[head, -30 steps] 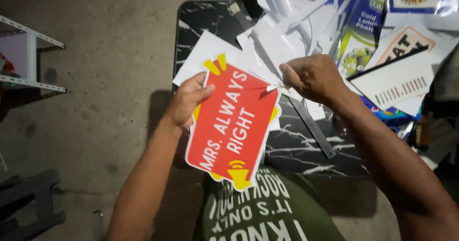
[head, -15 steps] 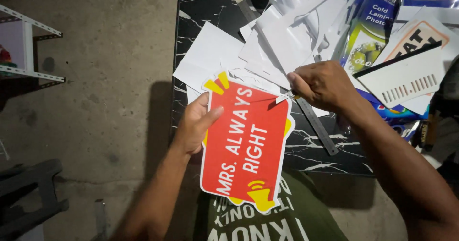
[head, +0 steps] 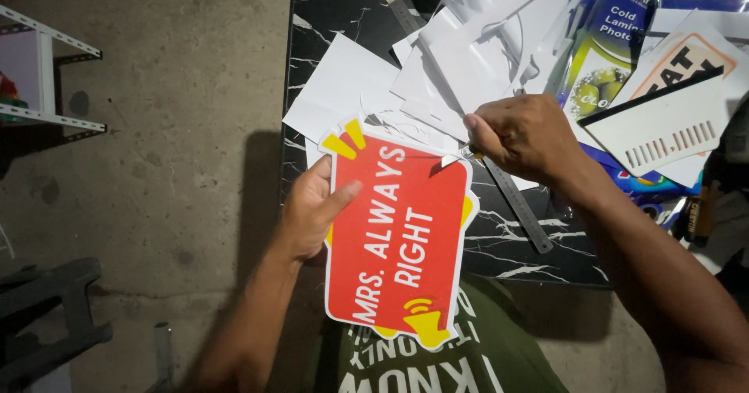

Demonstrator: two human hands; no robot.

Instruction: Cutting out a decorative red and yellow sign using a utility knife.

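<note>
Two hands on it: our left hand point(head: 312, 214) grips the red placard point(head: 398, 237) by its edge above the black counter point(head: 312, 50), so our right hand point(head: 523, 136), fingers pinched narrow on a small cutter point(head: 466, 153), can trim the top corner.

Both forearms were bare from elbow to wrist, with no sleeve, watch, band or glove showing on either. The left hand point(head: 312, 214) and the right hand point(head: 524, 134) wore no rings that could be made out, and the fingers point(head: 342, 198) were uncovered. Below, the person wore a dark olive-green T-shirt point(head: 499, 362) printed with large pale block lettering, seen upside down from above.
</note>
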